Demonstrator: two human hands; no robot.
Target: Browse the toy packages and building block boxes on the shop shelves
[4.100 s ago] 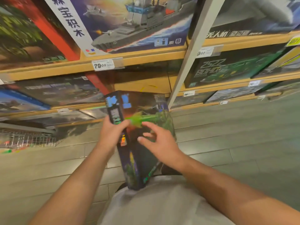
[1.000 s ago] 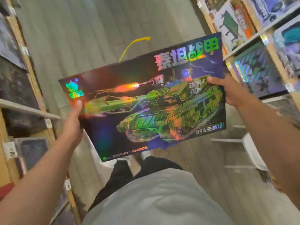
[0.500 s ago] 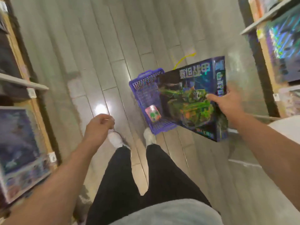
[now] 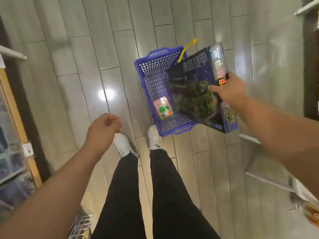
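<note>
**Tank building-block box held over a shopping basket**

The large flat dark-blue cardboard building-block box (image 4: 195,94), printed with a green camouflage tank and Chinese characters, is tilted with its front face turned toward the camera and its narrow side panel facing right. The right hand (image 4: 227,91) grips the box at its right edge, thumb across the printed front and fingers wrapped behind the side panel. The box hangs over the right half of a purple perforated plastic shopping basket (image 4: 155,73), its lower corner projecting beyond the basket's near right rim; whether the box touches the basket cannot be told.

Inside the basket, on its mesh bottom near the left wall, lies a small pink toy package (image 4: 163,107) with green and red shapes on its face. A yellow curved strip (image 4: 187,48) rises at the basket's far right corner. The basket stands on the grey plank floor (image 4: 86,66), just beyond the person's white shoes (image 4: 123,143).

The left hand (image 4: 103,130) is well apart from the box, low at the left, with fingers loosely curled and holding nothing. Black trousers (image 4: 146,195) fill the lower centre. Wooden shop shelves with blurred toy boxes (image 4: 12,157) line the left edge; another shelf edge (image 4: 307,7) shows at the upper right.
</note>
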